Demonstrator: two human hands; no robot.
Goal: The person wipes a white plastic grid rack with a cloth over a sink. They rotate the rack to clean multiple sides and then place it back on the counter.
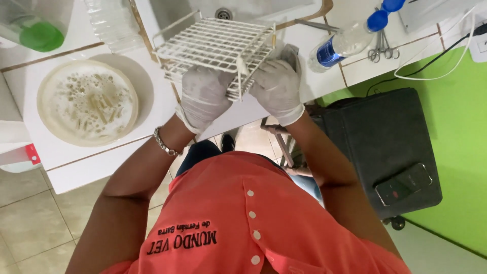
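Note:
A white wire test-tube rack [213,43] lies tilted on the white counter's edge, by the sink. My left hand [203,96], in a white glove, grips the rack's near side from below. Just to the right, my right hand [278,86], also gloved, holds the rack's near right corner, with a grey cloth or sponge [290,52] showing behind its fingers. A small pale tube sticks up from the rack between the hands. A beaded bracelet sits on my left wrist.
A round basin of soapy water with tubes [87,101] sits left on the counter [152,109]. A sink [223,9] is behind the rack. A blue-capped bottle [345,43], scissors [380,49], a green-lidded container [38,33]. A black case with a phone [403,183] stands right.

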